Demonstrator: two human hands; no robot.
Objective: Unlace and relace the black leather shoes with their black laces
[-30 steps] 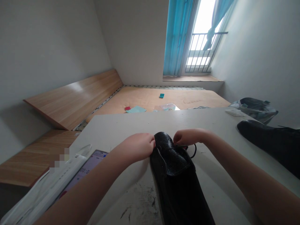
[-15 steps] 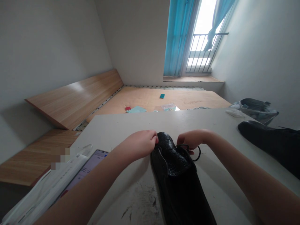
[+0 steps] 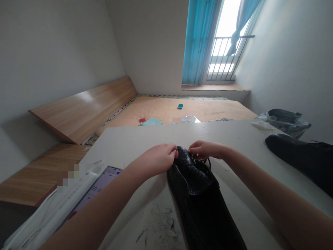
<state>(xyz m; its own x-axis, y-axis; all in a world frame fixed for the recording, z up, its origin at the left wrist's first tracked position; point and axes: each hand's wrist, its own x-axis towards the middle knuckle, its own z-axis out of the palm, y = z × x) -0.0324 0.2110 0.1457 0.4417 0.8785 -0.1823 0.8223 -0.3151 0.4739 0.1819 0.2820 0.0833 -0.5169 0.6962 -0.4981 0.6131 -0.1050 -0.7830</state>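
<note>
A black leather shoe (image 3: 208,215) lies on the white table, its toe towards the far side and its opening nearer me. My left hand (image 3: 162,158) is closed at the left of the shoe's upper, with a short dark bit of lace showing at its fingertips. On the other side, my right hand (image 3: 205,150) pinches the black shoelace (image 3: 209,162), which curls below its fingers beside the tongue (image 3: 185,159). The fingertips of both hands are partly hidden.
Another black shoe (image 3: 299,151) lies at the right. A phone with a lit timer screen (image 3: 96,189) and white plastic packaging (image 3: 49,211) are at the left, partly behind my left forearm. Beyond the table's far edge, a bed (image 3: 156,107) holds small items; a bag (image 3: 283,119) stands right.
My right hand has moved up and left, closer to the tongue, drawing the lace with it, and its loop looks smaller. My left hand has shifted slightly to the right.
</note>
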